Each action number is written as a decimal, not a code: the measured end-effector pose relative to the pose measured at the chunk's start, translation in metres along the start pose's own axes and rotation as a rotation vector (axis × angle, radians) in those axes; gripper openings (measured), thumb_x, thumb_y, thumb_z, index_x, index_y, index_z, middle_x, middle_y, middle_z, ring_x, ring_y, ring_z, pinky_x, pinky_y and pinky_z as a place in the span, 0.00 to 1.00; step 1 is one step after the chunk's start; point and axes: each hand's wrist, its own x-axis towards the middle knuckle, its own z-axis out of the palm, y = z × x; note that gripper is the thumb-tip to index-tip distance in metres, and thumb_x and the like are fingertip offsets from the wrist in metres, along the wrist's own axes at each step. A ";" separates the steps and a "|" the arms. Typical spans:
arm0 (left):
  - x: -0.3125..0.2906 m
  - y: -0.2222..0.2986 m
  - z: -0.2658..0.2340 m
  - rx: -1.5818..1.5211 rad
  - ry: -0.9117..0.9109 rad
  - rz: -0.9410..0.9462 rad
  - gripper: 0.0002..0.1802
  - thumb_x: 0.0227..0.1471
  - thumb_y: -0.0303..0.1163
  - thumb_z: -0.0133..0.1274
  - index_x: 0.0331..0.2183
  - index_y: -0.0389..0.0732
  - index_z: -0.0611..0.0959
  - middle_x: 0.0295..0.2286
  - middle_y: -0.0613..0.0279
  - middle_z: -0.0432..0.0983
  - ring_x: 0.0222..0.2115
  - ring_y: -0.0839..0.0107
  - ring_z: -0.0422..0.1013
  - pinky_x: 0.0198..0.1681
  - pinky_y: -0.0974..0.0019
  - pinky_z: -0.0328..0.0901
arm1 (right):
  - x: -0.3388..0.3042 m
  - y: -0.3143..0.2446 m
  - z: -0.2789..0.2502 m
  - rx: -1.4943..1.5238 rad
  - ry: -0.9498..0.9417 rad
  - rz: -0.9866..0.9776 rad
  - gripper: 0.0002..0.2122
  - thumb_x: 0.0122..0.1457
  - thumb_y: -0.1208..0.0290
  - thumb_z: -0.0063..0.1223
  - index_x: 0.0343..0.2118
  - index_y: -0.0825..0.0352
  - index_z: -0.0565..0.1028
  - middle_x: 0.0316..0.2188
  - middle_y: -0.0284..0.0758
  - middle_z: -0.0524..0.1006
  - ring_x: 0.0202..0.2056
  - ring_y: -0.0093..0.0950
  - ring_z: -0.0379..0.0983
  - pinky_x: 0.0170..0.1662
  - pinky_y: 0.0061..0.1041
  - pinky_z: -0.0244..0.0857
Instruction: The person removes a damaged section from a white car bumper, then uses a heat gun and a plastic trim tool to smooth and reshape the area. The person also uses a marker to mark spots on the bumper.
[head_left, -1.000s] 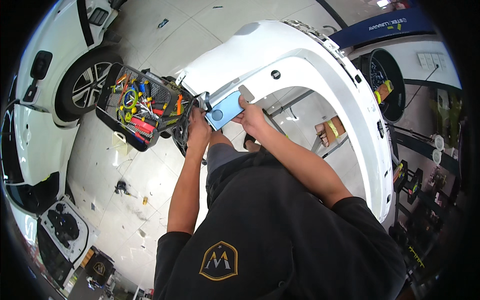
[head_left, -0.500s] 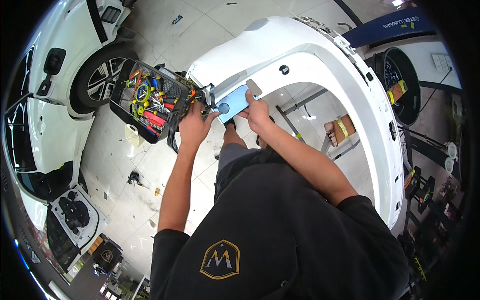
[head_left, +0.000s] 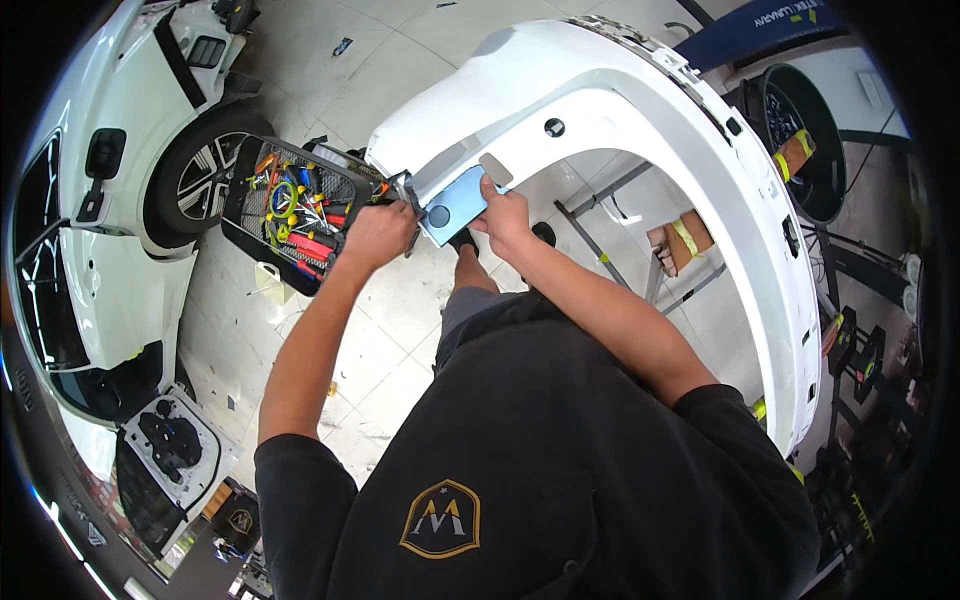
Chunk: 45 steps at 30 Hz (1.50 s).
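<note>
A large white car bumper (head_left: pixel 590 95) curves away in front of me. At its near left end is a flat light-blue rectangular piece (head_left: pixel 463 207) with a dark round spot. My right hand (head_left: pixel 505 215) grips this piece by its right edge, thumb on top and fingers underneath. Beside the thumb a small grey-brown flat piece (head_left: pixel 495 168) juts out. Left of the blue piece, my left hand (head_left: pixel 382 235) is closed next to a dark, shiny strip (head_left: pixel 403 187) at the bumper's tip. What its fingers hold is hidden.
A black mesh tool basket (head_left: pixel 240 215) full of colourful hand tools stands beside my left hand. Further left is a white car with its front wheel (head_left: pixel 200 180). A metal stand (head_left: pixel 590 240) is under the bumper; a black bin (head_left: pixel 810 140) stands at the right.
My left hand has drawn back from the blue piece and turned, its fingers now closed by the dark strip. My right hand keeps its grip. The view has shifted slightly.
</note>
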 end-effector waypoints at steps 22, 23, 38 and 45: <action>-0.042 0.087 -0.039 -1.239 0.238 -0.708 0.31 0.65 0.46 0.53 0.16 0.35 0.78 0.12 0.61 0.73 0.14 0.74 0.71 0.19 0.67 0.64 | 0.007 0.006 0.002 -0.002 0.090 -0.043 0.17 0.70 0.63 0.51 0.45 0.78 0.73 0.37 0.42 0.78 0.34 0.33 0.80 0.34 0.35 0.80; -0.054 0.084 -0.044 -1.325 0.258 -0.753 0.31 0.65 0.47 0.52 0.16 0.35 0.78 0.13 0.60 0.74 0.14 0.73 0.71 0.19 0.68 0.64 | 0.004 0.005 0.004 0.001 0.078 -0.052 0.17 0.70 0.64 0.51 0.45 0.79 0.73 0.37 0.42 0.78 0.34 0.33 0.80 0.34 0.35 0.81; -0.287 0.091 0.142 -0.529 -0.607 -1.212 0.28 0.57 0.54 0.57 0.26 0.36 0.88 0.20 0.52 0.82 0.27 0.53 0.82 0.38 0.55 0.75 | 0.015 0.008 -0.005 -0.029 -0.042 0.042 0.18 0.72 0.60 0.46 0.50 0.75 0.70 0.42 0.42 0.77 0.40 0.35 0.80 0.44 0.41 0.80; -0.330 0.088 0.160 -1.097 -0.529 -1.679 0.43 0.65 0.61 0.33 0.28 0.30 0.86 0.19 0.52 0.82 0.16 0.63 0.78 0.18 0.64 0.69 | 0.019 0.004 -0.011 0.001 -0.100 0.095 0.18 0.73 0.62 0.42 0.52 0.75 0.68 0.43 0.44 0.76 0.41 0.39 0.80 0.44 0.42 0.79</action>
